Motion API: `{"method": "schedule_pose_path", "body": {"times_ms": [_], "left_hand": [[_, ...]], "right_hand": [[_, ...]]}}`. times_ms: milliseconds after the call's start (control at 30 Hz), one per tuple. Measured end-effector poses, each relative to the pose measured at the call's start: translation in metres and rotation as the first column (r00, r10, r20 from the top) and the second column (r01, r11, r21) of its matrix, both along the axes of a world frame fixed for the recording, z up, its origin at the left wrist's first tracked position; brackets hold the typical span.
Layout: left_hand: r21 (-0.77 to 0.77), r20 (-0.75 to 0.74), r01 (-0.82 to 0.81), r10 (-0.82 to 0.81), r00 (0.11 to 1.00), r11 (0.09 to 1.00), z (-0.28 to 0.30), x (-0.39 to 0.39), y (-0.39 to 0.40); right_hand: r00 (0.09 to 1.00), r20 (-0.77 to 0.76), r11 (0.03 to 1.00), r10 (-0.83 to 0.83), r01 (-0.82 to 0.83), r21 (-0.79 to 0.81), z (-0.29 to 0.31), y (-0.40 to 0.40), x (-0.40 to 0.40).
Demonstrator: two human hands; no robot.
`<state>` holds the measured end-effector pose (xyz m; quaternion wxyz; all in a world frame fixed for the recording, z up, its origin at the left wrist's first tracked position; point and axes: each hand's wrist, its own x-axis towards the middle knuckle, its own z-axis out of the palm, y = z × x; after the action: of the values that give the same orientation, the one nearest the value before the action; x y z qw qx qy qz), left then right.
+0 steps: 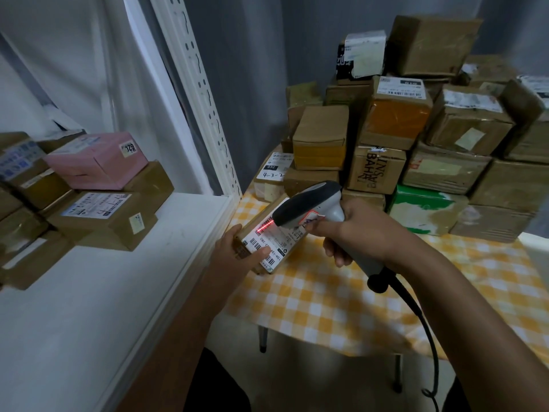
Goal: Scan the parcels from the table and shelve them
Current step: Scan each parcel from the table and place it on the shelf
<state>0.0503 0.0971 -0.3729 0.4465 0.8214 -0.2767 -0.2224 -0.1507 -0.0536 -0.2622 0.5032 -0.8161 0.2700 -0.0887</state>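
A big white shelf (133, 263) with boxes stands left of the counter (326, 298), where many brown parcels (445, 162) are piled up. The left hand (234, 251) grips a small parcel (267, 233) at the counter's edge. The right hand (353, 230) grips a grey scanner (312, 206), whose red line lies on the parcel's label.

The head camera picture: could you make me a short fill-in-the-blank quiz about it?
1. The right hand holds a grey ____ with a cable.
2. A ____ line of light falls on the label of the parcel in the left hand.
3. The table wears a cloth checked white and ____.
4. On the shelf, one box is ____.

Missing words: scanner; red; yellow; pink
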Motion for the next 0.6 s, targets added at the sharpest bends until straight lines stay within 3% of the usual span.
{"method": "schedule_pose_path", "body": {"times_ms": [400, 600], "left_hand": [[-0.021, 0.011, -0.007, 0.008, 1.000, 1.000, 0.000, -0.002, -0.004], [-0.116, -0.158, -0.030, 0.011, 0.987, 0.993, 0.003, -0.002, 0.008]], "right_hand": [[0.999, 0.044, 1.000, -0.011, 0.012, -0.006, -0.001, -0.001, 0.001], [0.983, 0.155, 0.995, -0.095, 0.091, 0.035, -0.007, 0.005, 0.013]]}}
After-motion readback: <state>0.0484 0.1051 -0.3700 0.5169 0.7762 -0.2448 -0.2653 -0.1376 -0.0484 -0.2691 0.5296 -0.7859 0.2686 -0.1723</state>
